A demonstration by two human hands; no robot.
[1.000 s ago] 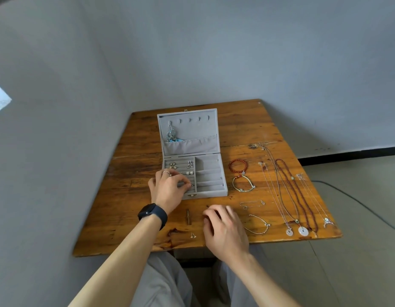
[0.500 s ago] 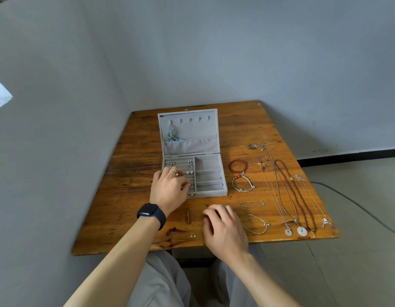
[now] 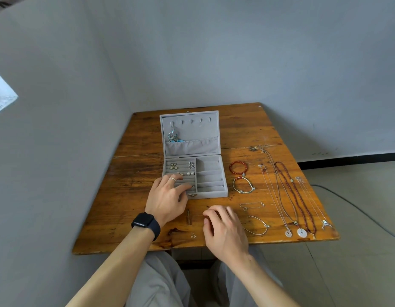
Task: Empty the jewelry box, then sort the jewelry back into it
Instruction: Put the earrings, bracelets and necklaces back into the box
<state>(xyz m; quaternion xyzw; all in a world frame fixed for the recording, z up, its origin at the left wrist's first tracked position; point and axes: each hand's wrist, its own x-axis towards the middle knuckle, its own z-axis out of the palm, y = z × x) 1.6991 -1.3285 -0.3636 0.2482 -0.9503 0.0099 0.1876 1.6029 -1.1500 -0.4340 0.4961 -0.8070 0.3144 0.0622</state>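
Your left hand [image 3: 167,196] lies on the left side of the jewelry box [image 3: 208,167]. Its fingers are spread nearly flat and the tips press the soft rows — I cannot tell if a tiny piece hides under them. Your right hand [image 3: 223,227] rests on the table [image 3: 130,196] just in front, fingers loosely bent, holding nothing I can see. Earrings [image 3: 174,166] sit in the rows because the slits grip them. Bracelets [image 3: 238,167] and necklaces [image 3: 287,191] lie in lines to the right — spread out, I think, so chains don't tangle. Two little studs [image 3: 193,235] wait between your hands, probably next.
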